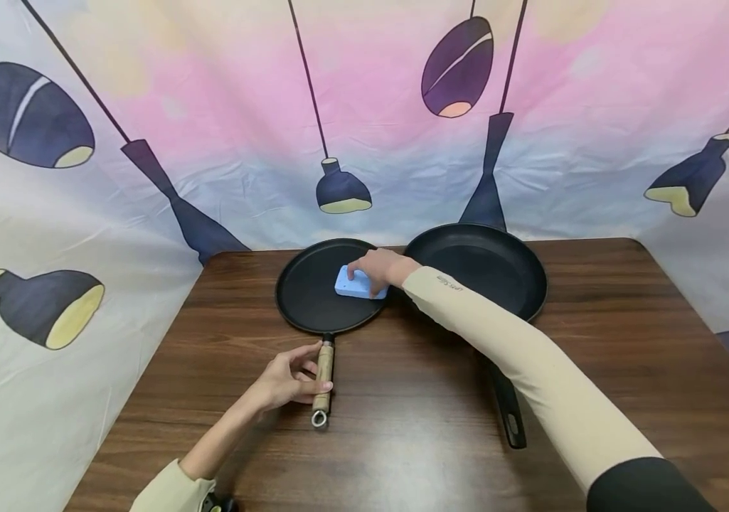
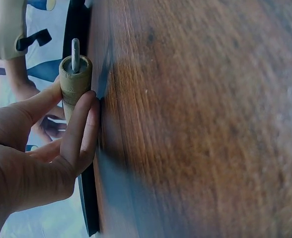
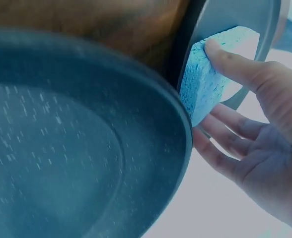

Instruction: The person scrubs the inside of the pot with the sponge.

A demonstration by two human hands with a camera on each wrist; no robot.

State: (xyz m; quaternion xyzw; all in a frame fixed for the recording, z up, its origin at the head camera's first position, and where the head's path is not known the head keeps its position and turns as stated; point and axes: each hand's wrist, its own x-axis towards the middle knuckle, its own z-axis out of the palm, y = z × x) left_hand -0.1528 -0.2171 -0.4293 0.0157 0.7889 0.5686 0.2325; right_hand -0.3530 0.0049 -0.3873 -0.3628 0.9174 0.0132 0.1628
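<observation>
A flat round black pan [image 1: 309, 291] with a wooden handle [image 1: 323, 373] lies at the back of the table, left of the middle. My left hand [image 1: 287, 380] grips that handle near its ringed end, thumb on one side and fingers on the other, as the left wrist view also shows. Over the right part of the pan, my right hand [image 1: 380, 270] holds a light blue sponge [image 1: 353, 284] against the cooking surface. In the right wrist view the thumb lies along one side of the sponge [image 3: 200, 82] and the fingers are at the opposite side.
A larger, deeper black frying pan [image 1: 476, 263] stands just right of the flat pan, its black handle [image 1: 508, 409] toward the front. My right forearm crosses over it. Behind the wooden table [image 1: 402, 427] hangs a cloth [image 1: 242, 107] printed with lamps.
</observation>
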